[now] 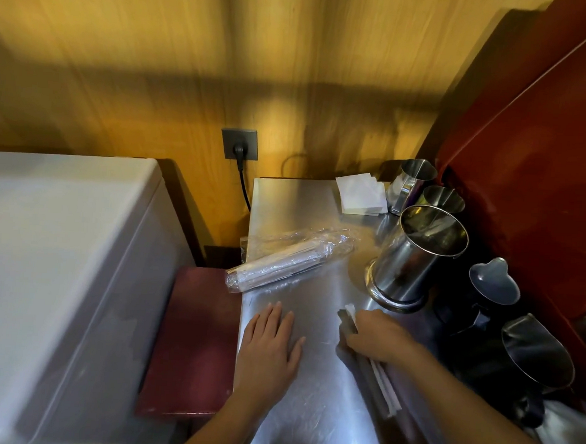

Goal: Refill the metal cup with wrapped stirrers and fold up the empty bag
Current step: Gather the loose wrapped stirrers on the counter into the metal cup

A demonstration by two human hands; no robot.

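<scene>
A tall shiny metal cup [416,253] stands upright on the steel counter [315,394], and it looks empty from here. To its left lies a clear plastic bag [289,256] with wrapped stirrers inside, stretched diagonally across the counter's left edge. My right hand [377,333] is closed around a small bunch of wrapped stirrers [378,371] lying flat on the counter, just in front of the cup's base. My left hand [270,340] rests flat on the steel with fingers spread, holding nothing, below the bag.
Two smaller steel pitchers [414,181] stand behind the cup, and dark pitchers [493,289] line the right side beside a red machine [535,168]. White napkins [362,193] lie at the back. A dark red board [191,339] and a white appliance [58,276] sit left.
</scene>
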